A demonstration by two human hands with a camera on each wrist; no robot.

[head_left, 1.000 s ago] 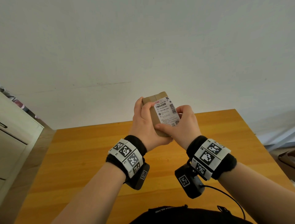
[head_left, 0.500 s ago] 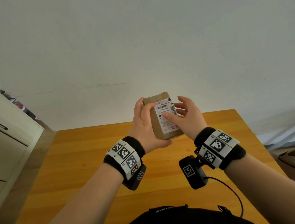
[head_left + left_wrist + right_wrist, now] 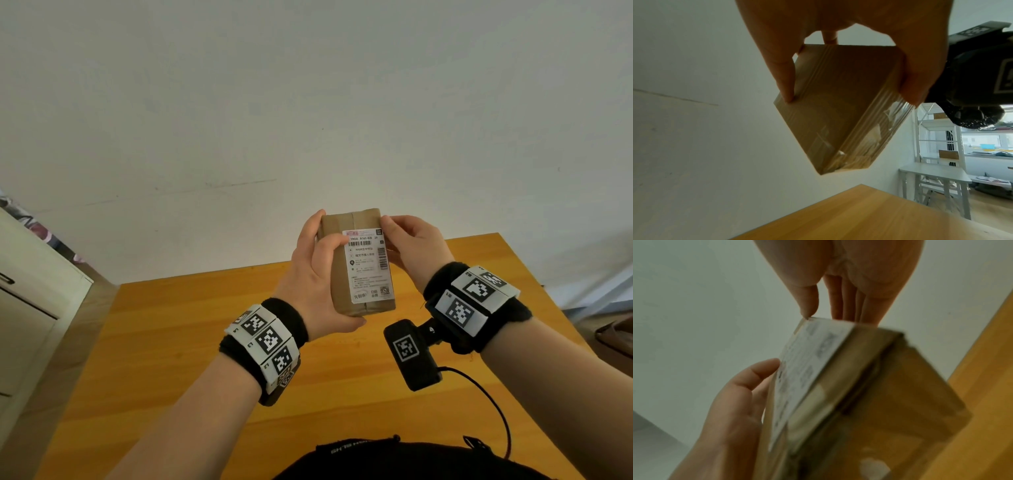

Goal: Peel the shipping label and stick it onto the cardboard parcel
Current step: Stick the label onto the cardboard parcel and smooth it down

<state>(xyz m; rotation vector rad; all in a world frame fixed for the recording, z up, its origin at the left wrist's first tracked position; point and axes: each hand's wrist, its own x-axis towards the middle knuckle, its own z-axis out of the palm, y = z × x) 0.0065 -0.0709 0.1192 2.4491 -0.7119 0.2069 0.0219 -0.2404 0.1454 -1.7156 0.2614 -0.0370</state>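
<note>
I hold a brown cardboard parcel (image 3: 337, 284) upright in the air above the table. A white shipping label (image 3: 368, 265) lies flat on the right part of its front face. My left hand (image 3: 315, 274) grips the parcel's left side, thumb under the bottom edge and fingers across the front. In the left wrist view the fingers (image 3: 783, 73) clamp the taped parcel (image 3: 838, 105). My right hand (image 3: 411, 246) pinches the top right corner. Its thumb (image 3: 807, 305) touches the label (image 3: 807, 369) at its upper edge, and its fingers run straight behind the box.
A wooden table (image 3: 171, 359) lies below my hands, against a white wall. A white cabinet (image 3: 34, 291) stands to the left. A black cable (image 3: 493, 404) trails from the right wrist camera. A white table and shelves (image 3: 935, 175) stand off to the right.
My right hand left the lower and middle part of the label and moved up to the parcel's top right corner. The parcel has turned more upright in my left hand.
</note>
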